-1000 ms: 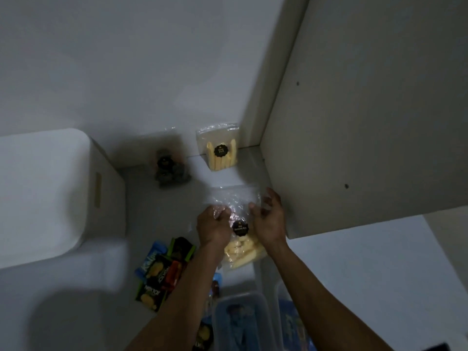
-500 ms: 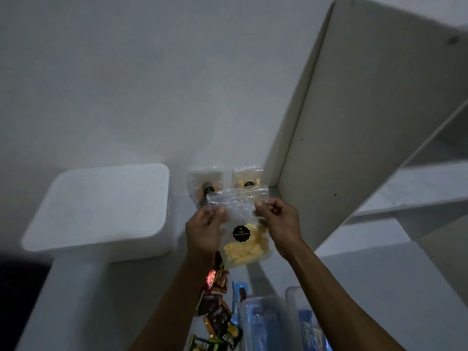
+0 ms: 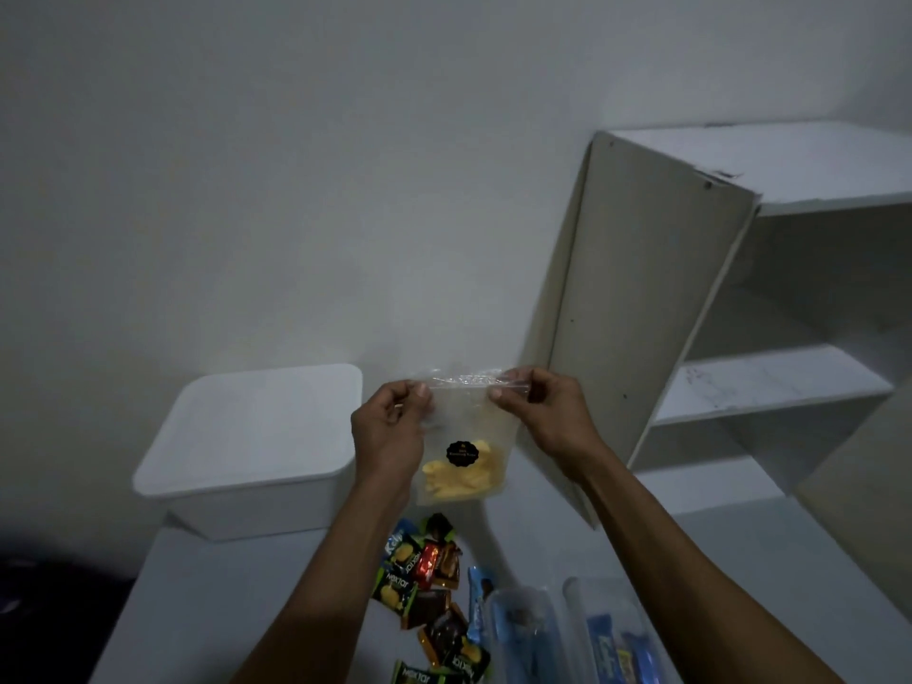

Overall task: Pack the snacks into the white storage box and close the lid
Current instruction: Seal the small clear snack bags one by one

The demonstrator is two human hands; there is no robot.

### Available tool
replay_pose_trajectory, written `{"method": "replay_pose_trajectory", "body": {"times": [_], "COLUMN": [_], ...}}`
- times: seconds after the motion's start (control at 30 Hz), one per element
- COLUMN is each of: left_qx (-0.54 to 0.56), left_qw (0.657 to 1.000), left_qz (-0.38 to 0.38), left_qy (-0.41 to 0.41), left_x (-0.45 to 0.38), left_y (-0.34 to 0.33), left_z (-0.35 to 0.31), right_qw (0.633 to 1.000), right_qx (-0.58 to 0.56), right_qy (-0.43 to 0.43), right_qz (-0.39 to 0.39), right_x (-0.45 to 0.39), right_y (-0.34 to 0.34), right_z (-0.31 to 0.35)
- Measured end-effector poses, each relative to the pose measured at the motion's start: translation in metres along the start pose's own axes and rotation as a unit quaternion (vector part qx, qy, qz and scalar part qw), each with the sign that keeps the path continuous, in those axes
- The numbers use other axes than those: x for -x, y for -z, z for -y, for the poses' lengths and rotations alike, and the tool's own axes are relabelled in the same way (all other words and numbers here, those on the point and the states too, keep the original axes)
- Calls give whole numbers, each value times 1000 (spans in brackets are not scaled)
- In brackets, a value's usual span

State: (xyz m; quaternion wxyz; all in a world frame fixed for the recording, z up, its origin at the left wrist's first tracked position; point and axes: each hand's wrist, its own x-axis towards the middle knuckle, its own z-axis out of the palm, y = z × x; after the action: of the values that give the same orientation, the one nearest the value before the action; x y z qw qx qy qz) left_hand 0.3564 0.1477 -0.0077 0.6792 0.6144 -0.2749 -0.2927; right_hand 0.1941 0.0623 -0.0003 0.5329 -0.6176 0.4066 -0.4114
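A clear zip bag of yellow chips [image 3: 464, 473] with a round black label hangs upright in front of me. My left hand [image 3: 387, 429] pinches its top left corner and my right hand [image 3: 545, 412] pinches its top right corner. The white storage box [image 3: 256, 449] stands to the left of the bag with its lid on. Several small wrapped snacks [image 3: 429, 589] lie on the white table below the bag.
A white shelf unit [image 3: 740, 338] stands at the right, its side panel close to my right hand. Two clear plastic containers [image 3: 567, 629] with blue packets sit at the bottom edge. The wall is right behind.
My hands have lifted the chip bag off the table and hold it up by its top corners. The view has tilted upward, and the two other bags at the back are now hidden.
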Motion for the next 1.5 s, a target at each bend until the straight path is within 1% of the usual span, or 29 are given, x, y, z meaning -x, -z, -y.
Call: {"method": "replay_pose_trajectory", "body": {"times": [0.1,0.2,0.27,0.3,0.53,0.73,0.87,0.97,1.07,1.2,1.27,1.37,1.43,1.5], "left_qx": [-22,-40,-46,-45,-22,-27,-19,-27,-44,-64,-63,-48,-35,-25], "left_qw": [999,998,997,997,998,998,997,997,996,994,993,995,996,997], "left_qz": [-1,-7,-1,4,-2,-9,-28,-8,17,-20,-29,-17,-4,-11], "left_qy": [-28,-57,-64,-65,-61,-60,-65,-68,-79,-90,-91,-82,-77,-74], "left_x": [5,9,10,10,13,13,12,10,10,6,6,8,8,6], "left_y": [-9,-21,-29,-33,-51,-54,-51,-50,-51,-49,-48,-48,-48,-47], "left_z": [-9,-16,-19,-20,-27,-26,-29,-32,-33,-30,-29,-29,-30,-32], "right_qw": [991,948,921,913,896,893,877,883,882,877,877,884,884,885], "right_qx": [115,284,344,360,380,379,403,395,389,390,392,385,379,370], "right_qy": [46,110,132,134,135,135,149,151,164,161,163,163,163,165], "right_qz": [46,94,125,136,187,204,215,204,210,229,223,211,219,229], "right_x": [-9,-21,-28,-32,-44,-47,-52,-54,-52,-53,-54,-54,-54,-54], "right_y": [8,8,6,6,14,16,22,25,21,22,23,24,24,26], "right_z": [25,46,56,60,73,70,76,76,75,76,75,72,73,75]}}
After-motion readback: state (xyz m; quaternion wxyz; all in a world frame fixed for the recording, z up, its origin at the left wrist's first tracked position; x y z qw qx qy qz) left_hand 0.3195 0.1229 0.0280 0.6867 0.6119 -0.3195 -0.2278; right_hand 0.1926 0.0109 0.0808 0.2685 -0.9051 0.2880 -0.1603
